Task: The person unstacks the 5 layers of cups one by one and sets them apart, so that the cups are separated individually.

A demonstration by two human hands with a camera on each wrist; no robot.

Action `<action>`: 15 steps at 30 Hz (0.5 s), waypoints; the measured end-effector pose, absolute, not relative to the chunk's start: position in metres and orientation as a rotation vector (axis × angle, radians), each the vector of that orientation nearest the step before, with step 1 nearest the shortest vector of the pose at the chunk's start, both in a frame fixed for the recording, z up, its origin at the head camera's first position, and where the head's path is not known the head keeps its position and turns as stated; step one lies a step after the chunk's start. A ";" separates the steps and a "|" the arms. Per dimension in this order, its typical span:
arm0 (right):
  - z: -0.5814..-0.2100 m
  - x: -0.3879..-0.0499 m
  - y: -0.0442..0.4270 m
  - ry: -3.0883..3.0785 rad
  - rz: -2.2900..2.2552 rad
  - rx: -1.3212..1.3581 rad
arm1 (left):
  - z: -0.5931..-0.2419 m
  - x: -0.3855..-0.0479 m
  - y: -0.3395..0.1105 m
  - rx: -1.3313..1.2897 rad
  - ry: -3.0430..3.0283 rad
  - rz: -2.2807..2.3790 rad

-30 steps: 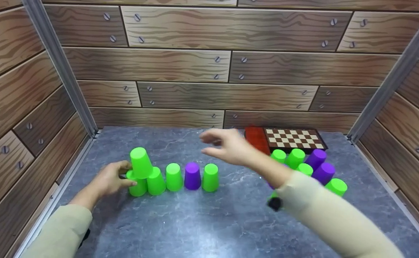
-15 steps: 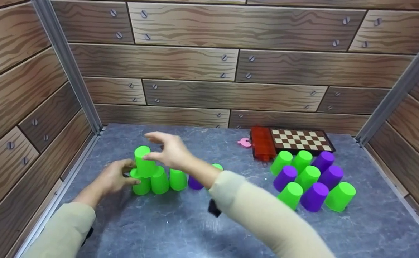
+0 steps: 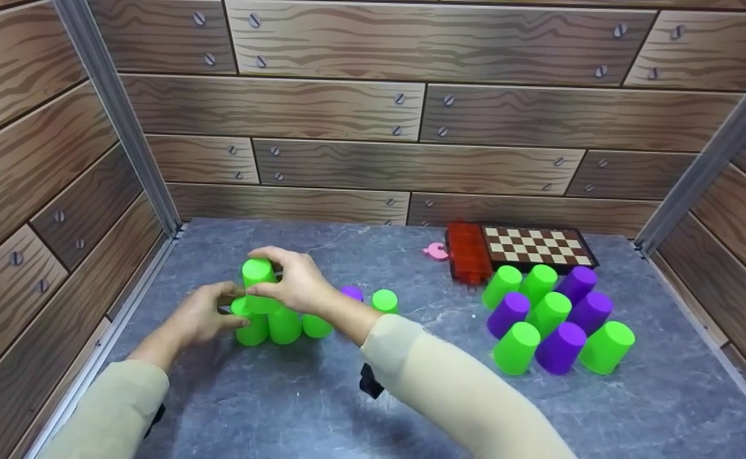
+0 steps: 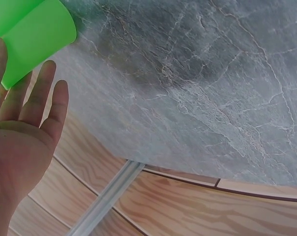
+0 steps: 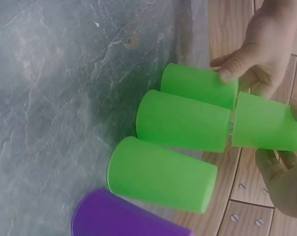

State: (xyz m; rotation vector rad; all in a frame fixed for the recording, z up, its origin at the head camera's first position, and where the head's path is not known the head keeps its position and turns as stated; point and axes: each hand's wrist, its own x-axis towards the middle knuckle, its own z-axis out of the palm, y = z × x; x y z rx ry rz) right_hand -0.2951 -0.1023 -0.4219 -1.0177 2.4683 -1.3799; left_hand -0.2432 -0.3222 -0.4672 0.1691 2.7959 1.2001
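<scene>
Upside-down plastic cups stand in a row at the left of the table, partly behind my right forearm in the head view. One green cup (image 3: 258, 271) sits on top of the row's two leftmost green cups, bridging them. My right hand (image 3: 301, 280) holds this upper cup between thumb and fingers, as the right wrist view also shows. With thumb and fingers on either side, my left hand (image 3: 199, 313) grips the leftmost lower green cup (image 3: 252, 333). Beside it stand a second green cup (image 5: 185, 120), a third green cup (image 5: 160, 174) and a purple cup (image 5: 121, 216); another green cup (image 3: 385, 299) ends the row.
Several green and purple cups (image 3: 549, 313) stand upside down in a cluster at the right. Behind them lie a checkered board (image 3: 539, 246), a red translucent box (image 3: 468, 252) and a small pink piece (image 3: 436, 251). Wood-patterned walls (image 3: 335, 166) enclose the table's back and sides.
My right hand has come left from mid-table, first nearing the upper green cup and now closing round it. My left hand stays at the leftmost lower cup. The view has shifted slightly.
</scene>
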 end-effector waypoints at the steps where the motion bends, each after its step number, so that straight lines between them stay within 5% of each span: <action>1: -0.419 -0.295 -0.099 2.462 -1.389 -1.029 | -0.466 -0.243 -0.322 0.172 2.803 1.192; 15: -0.373 -0.309 -0.005 2.580 -1.326 -1.116 | -0.467 -0.239 -0.319 0.151 2.837 1.160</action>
